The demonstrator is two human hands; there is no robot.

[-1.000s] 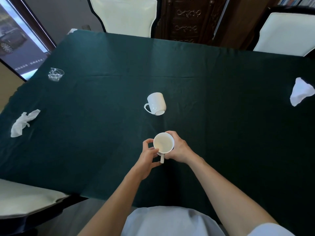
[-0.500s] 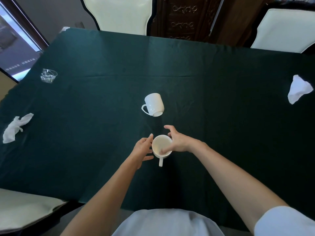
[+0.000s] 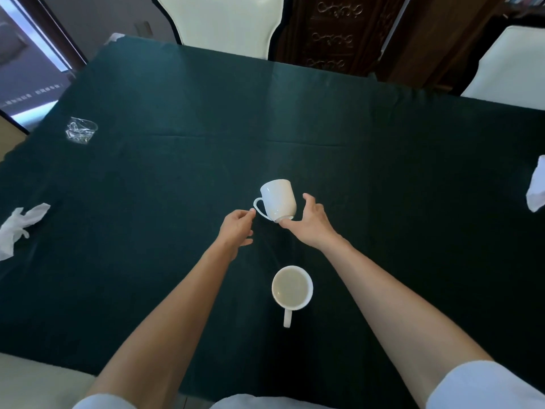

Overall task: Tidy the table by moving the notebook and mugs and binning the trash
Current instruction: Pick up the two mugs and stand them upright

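Observation:
Two white mugs are on the dark green tablecloth (image 3: 153, 178). The near mug (image 3: 292, 287) stands upright, handle pointing toward me, with nothing touching it. The far mug (image 3: 278, 199) lies tipped on its side, handle to the left. My left hand (image 3: 237, 228) is open, fingertips just short of that handle. My right hand (image 3: 309, 221) is open beside the far mug, thumb touching its rim. Trash on the table: a crumpled white tissue (image 3: 20, 227) at the left edge, another white tissue (image 3: 536, 187) at the right edge, and a clear plastic wrapper (image 3: 81, 131). No notebook is in view.
White-cushioned chairs stand at the far side (image 3: 218, 22), the far right (image 3: 510, 72) and the near left (image 3: 32, 382). A carved dark wooden cabinet (image 3: 333, 33) is behind the table. A window or screen (image 3: 26, 72) is at the left.
Both hands let go of the near mug, left it upright, and reached forward to the tipped far mug. My head moved forward too.

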